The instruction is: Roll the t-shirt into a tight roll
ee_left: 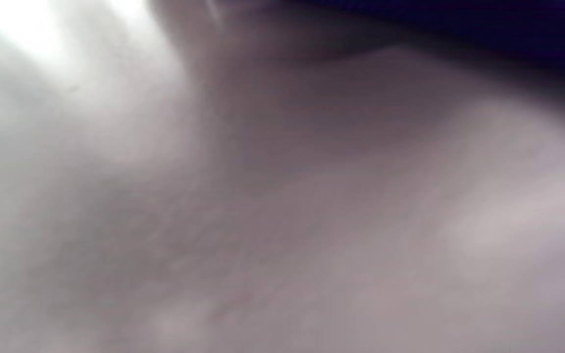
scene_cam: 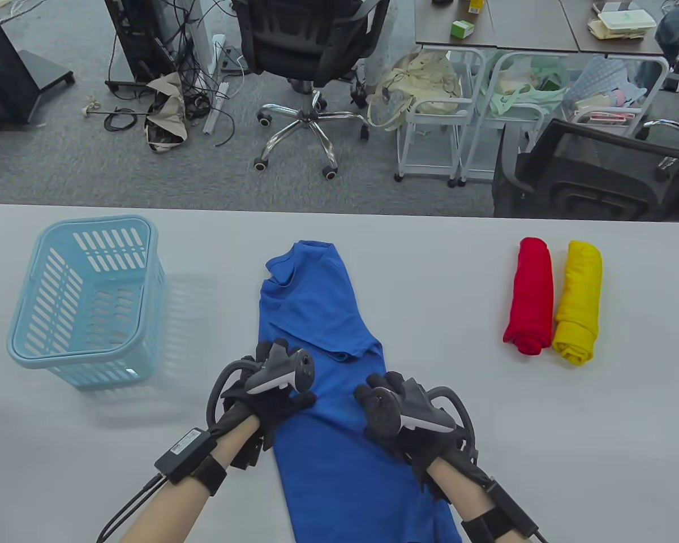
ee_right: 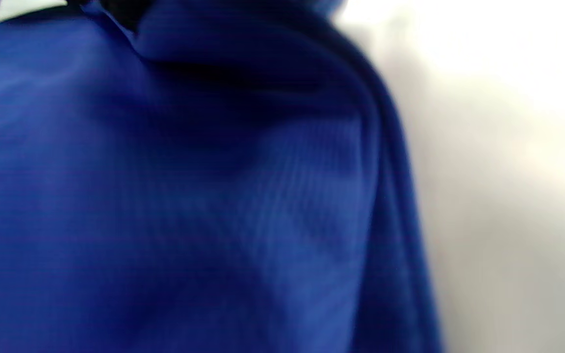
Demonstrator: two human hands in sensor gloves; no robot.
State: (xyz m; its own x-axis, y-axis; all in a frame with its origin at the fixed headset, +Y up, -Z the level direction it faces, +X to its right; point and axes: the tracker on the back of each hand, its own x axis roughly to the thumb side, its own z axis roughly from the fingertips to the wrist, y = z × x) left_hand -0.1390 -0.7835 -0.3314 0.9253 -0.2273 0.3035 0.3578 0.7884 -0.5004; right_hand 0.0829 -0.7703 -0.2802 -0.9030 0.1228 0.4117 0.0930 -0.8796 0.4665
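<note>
Your left hand (scene_cam: 271,390) and right hand (scene_cam: 399,416) rest apart on folded blue t-shirt (scene_cam: 317,317); finger grip unclear. Red roll (scene_cam: 529,297), yellow roll (scene_cam: 577,302) at 2 o'clock; basket (scene_cam: 85,300) at 10.

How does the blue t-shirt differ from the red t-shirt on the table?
The blue t-shirt lies flat as a long folded strip; the red t-shirt is already a tight roll. Both hands rest on the blue one; nothing touches the red one, which lies beside a yellow roll. Both lie on the table.

Grey carpet (scene_cam: 62,164); black office chair (scene_cam: 311,51); white trolleys (scene_cam: 435,113); brown desks (scene_cam: 520,28).
</note>
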